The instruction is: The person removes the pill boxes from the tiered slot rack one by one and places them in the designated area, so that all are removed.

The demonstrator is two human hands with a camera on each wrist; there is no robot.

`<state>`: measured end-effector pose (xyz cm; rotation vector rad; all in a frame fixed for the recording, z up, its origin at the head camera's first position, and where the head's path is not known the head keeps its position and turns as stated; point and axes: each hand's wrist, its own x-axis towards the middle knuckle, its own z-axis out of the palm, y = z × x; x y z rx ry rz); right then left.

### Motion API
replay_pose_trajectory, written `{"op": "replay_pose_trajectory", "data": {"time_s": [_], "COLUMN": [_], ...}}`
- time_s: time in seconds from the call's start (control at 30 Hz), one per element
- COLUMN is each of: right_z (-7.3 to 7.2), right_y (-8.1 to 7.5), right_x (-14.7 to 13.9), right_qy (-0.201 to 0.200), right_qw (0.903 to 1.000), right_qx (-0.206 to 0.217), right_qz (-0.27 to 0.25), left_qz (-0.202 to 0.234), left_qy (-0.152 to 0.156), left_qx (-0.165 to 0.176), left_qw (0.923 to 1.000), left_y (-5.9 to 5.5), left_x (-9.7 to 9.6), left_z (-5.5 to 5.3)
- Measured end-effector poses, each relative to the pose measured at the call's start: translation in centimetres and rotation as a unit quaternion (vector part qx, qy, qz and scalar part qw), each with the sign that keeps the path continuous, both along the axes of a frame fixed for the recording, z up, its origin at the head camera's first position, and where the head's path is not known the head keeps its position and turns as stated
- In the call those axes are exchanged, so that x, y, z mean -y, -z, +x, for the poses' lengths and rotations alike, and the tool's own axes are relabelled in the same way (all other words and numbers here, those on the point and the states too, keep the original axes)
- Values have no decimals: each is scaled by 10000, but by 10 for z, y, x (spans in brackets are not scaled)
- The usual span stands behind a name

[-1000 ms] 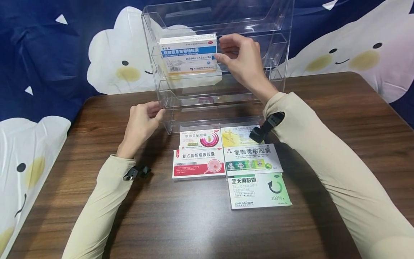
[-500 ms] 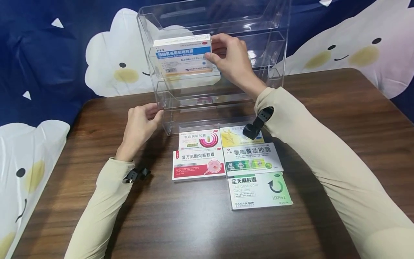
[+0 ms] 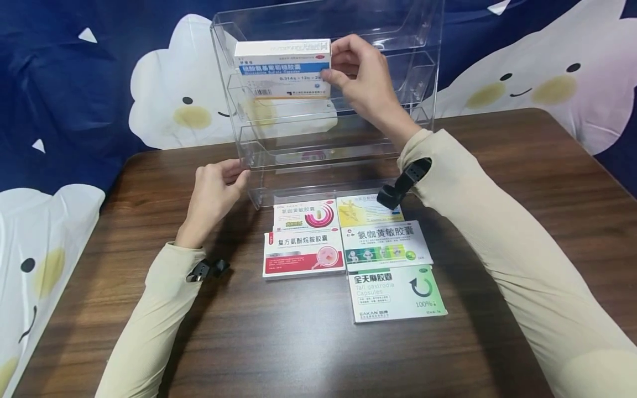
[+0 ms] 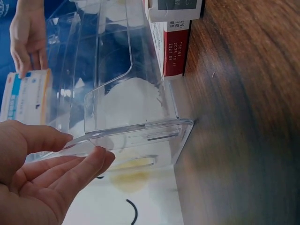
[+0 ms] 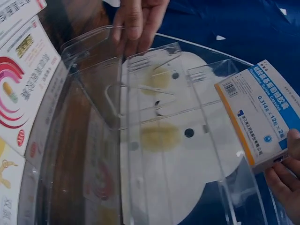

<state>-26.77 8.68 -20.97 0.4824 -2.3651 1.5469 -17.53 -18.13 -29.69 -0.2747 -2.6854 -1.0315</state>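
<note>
At the upper tiers of a clear acrylic tiered rack [image 3: 318, 157], my right hand [image 3: 368, 80] pinches the right end of a white medicine box [image 3: 283, 80] with a blue band. The box is upright, its printed front facing me. In the right wrist view, the thumb lies on the front of this medicine box [image 5: 260, 112] and fingers curl beneath its end. My left hand [image 3: 213, 190] holds the rack's left side edge low down. The left wrist view shows thumb and fingers on either side of that clear panel [image 4: 136, 129].
Several medicine boxes lie on the brown table [image 3: 278, 342] before the rack: a pink-ringed box [image 3: 303, 215], a yellow box [image 3: 358, 210], a red-and-white box [image 3: 303, 257], a green-striped box [image 3: 388, 243] and a green-and-white box [image 3: 398, 296]. A patterned blue cloth [image 3: 74, 110] hangs behind.
My right hand closed its grip on the box's right end, shifted it slightly left, then raised it higher against the rack. The left hand stays at the rack's side.
</note>
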Motion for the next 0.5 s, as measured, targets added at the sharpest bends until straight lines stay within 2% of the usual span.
{"op": "replay_pose_trajectory", "data": {"time_s": [0.1, 0.23, 0.37, 0.5], "right_z": [2, 8, 15, 21], "right_y": [-1, -2, -2, 2], "right_x": [-7, -16, -25, -34], "right_qy": [-179, -288, -89, 133], "right_qw": [9992, 9974, 9962, 9955], "right_qx": [-214, -568, -786, -806], "right_qz": [-272, -339, -366, -487], "left_qz": [12, 12, 7, 8], "left_qy": [22, 21, 4, -4], "left_qx": [-8, 42, 90, 127], "left_qw": [10000, 10000, 10000, 9999], "left_y": [0, -1, -1, -1], "left_x": [-1, -3, -3, -3], "left_z": [-1, -1, -2, -2]}}
